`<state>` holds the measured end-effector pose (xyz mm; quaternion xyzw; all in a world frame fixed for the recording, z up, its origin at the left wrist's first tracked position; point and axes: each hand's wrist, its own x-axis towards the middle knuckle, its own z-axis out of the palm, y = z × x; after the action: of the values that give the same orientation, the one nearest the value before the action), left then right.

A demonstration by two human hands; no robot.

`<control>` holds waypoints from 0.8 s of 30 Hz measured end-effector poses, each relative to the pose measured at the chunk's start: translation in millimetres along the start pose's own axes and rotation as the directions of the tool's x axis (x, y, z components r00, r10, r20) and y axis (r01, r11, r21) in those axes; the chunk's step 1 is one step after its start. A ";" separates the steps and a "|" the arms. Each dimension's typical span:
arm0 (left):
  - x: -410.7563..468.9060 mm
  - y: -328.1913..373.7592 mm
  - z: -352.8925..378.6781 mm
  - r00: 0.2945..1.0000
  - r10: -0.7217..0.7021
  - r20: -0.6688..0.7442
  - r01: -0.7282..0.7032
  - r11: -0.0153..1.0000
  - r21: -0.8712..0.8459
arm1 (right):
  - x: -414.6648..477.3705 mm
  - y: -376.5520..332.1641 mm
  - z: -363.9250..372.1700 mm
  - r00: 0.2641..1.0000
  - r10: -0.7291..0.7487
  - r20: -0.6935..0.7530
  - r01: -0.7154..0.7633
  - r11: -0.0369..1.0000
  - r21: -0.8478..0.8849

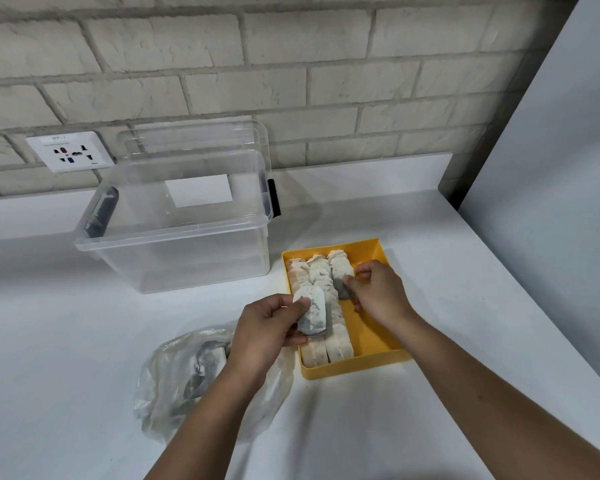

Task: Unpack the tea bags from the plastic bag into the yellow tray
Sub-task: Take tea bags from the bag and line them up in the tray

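Observation:
The yellow tray (371, 362) sits on the white counter, right of centre, with rows of several white tea bags (329, 344) standing along its left side. My left hand (267, 327) holds a small stack of tea bags (314, 315) just over the tray's left edge. My right hand (378, 292) is inside the tray and pinches one tea bag (342, 277) at the far end of the rows. The crumpled clear plastic bag (184, 379) lies at lower left under my left forearm, with a few tea bags showing inside.
A clear plastic storage box (177, 244), open, stands behind and left of the tray, its lid leaning on the brick wall. A wall socket (68, 152) is at the far left. A grey panel (551, 168) rises along the counter's right edge.

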<state>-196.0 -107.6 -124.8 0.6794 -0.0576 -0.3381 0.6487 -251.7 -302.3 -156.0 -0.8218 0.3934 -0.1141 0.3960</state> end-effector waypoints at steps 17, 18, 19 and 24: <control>-7.1 4.8 13.6 1.000 0.020 0.021 -0.019 0.999 -0.032 | -80.2 -17.1 -8.0 0.988 -0.152 -0.024 0.150 0.918 0.367; -7.5 5.1 14.1 0.999 0.023 0.023 -0.023 0.999 -0.028 | -79.7 -17.9 -8.0 0.989 -0.145 0.001 0.134 0.916 0.379; -8.0 5.4 14.7 0.999 0.026 0.026 -0.025 0.999 -0.024 | -79.2 -18.6 -8.4 0.990 -0.137 0.032 0.112 0.909 0.402; -11.6 7.2 16.0 0.995 0.008 0.098 -0.002 0.998 -0.060 | -78.5 -20.4 -14.7 0.978 -0.068 0.197 -0.072 0.777 0.625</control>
<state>-210.9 -116.2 -112.6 0.6423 -0.0808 -0.3710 0.6658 -299.8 -245.0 -121.4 -0.6493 0.2899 -0.1515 0.6866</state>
